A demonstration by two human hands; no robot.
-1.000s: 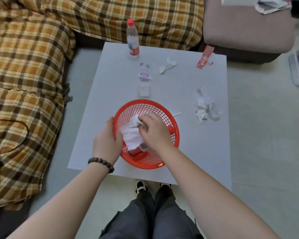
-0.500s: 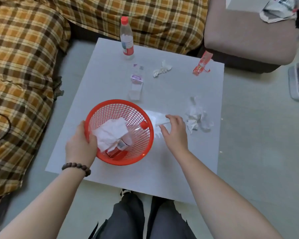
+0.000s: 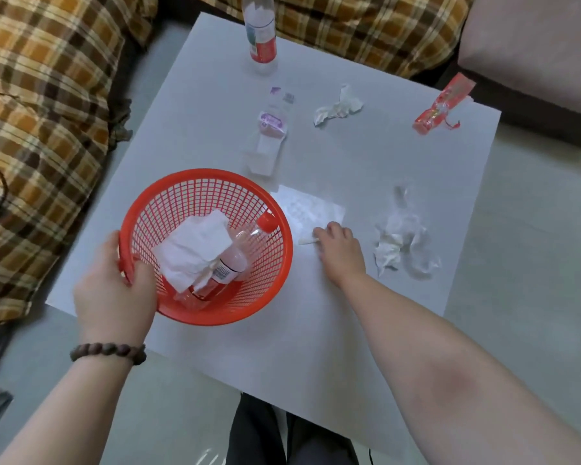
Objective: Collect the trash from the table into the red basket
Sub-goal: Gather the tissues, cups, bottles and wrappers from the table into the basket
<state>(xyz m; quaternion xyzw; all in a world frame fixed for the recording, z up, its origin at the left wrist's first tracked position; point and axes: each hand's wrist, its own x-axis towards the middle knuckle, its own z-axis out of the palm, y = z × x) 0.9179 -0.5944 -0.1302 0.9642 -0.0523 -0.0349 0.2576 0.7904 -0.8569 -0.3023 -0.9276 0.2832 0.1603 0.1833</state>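
Observation:
The red basket (image 3: 195,193) sits tilted at the table's near left, with my left hand (image 3: 114,290) gripping its near rim. Inside lie a white tissue (image 3: 195,250) and a clear bottle with a red cap (image 3: 235,260). Just right of the basket my right hand (image 3: 341,250) rests on the table, its fingertips pinching a small white stick (image 3: 307,241). A flat white paper (image 3: 311,209) lies under the fingers. Further right is crumpled clear plastic and tissue (image 3: 405,250). A small crumpled tissue (image 3: 337,107) and a red wrapper (image 3: 441,104) lie at the far side.
A clear packet with a purple label (image 3: 270,135) lies at the middle of the white table (image 3: 349,330). An upright bottle with a red label (image 3: 260,38) stands at the far edge. Plaid cushions (image 3: 44,112) flank the left and back.
My right hand left the basket after dropping the tissue there, moved right onto the table and closed its fingers on the small white stick. The left hand slid the basket to the left.

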